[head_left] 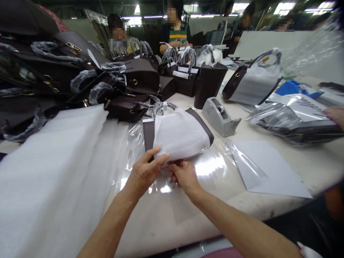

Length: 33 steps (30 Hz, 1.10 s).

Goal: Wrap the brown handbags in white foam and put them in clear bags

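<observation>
Wrapping the dark handbag [149, 134] at centre frame seems in hand, left hand [145, 172] spread on its foam sheet [182, 134], right hand [186, 175] curled at the lower edge, grip unclear; the next move likely needs steady tension.

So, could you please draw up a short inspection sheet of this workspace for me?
Surface: pale table, small dark marks near its front edge.
Items in hand: dark handbag partly covered by a white wrap, over clear plastic.
Clutter: dark bags piled behind and to the left; white foam sheets at left; grey tape dispenser and white sheet at right.
Grip: left hand on the wrap's lower left; right hand at its lower edge, fingertips partly hidden.
Cables: nothing seen.
Surroundings: people beyond the table; another person's hand at a plastic-covered package, far right.
</observation>
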{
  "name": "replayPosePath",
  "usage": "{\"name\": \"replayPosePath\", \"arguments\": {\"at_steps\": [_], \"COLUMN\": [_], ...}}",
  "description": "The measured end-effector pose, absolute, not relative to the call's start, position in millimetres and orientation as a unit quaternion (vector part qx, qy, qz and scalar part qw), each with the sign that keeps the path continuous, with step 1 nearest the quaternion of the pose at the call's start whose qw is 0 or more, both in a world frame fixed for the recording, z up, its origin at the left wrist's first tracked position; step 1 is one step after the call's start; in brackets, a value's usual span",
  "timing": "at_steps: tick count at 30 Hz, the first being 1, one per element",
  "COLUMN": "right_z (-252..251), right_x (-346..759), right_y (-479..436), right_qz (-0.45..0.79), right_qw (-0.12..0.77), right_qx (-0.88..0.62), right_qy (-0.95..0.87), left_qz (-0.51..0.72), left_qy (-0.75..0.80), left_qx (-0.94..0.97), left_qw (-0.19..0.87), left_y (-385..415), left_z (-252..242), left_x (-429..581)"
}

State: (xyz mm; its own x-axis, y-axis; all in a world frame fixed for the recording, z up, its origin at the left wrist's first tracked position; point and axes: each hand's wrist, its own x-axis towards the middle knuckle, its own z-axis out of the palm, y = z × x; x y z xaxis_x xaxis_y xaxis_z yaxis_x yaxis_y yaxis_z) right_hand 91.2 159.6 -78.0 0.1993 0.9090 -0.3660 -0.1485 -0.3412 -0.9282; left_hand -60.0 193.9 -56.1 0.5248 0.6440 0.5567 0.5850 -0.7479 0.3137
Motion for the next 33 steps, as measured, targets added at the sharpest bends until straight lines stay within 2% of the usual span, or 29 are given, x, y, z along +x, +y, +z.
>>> {"name": "replayPosePath", "arguments": {"at_steps": [7,12,16,22,27,29,32,33], "right_z": [-80,-72,-69,-43,-8,13,36,38], "right_x": [100,96,105,144,163,180,217,229], "right_y": [148,149,150,143,163,185,247,272], "right_qz": [0.501,0.497,0.481,0.317,0.348,0.336,0.257,0.283], "right_qw": [0.451,0.431,0.41,0.386,0.33,0.358,0.468,0.472], "right_qx": [-0.618,-0.556,-0.577,-0.52,-0.532,-0.537,-0.604,-0.622], "right_qy": [-0.405,-0.508,-0.517,-0.693,-0.698,-0.686,-0.592,-0.557], "left_qz": [0.335,0.334,0.336,0.341,0.346,0.336,0.336,0.352], "left_qy": [0.354,0.347,0.346,0.339,0.343,0.347,0.376,0.4], "left_qx": [0.872,0.876,0.875,0.876,0.873,0.875,0.863,0.846], "left_qw": [0.04,0.035,0.037,0.032,0.013,0.018,0.021,0.026], "left_y": [194,196,196,198,201,196,187,187], "left_z": [-54,-53,-53,-51,-47,-45,-42,-40], "left_x": [-58,-58,-57,-57,-55,-54,-55,-56]}}
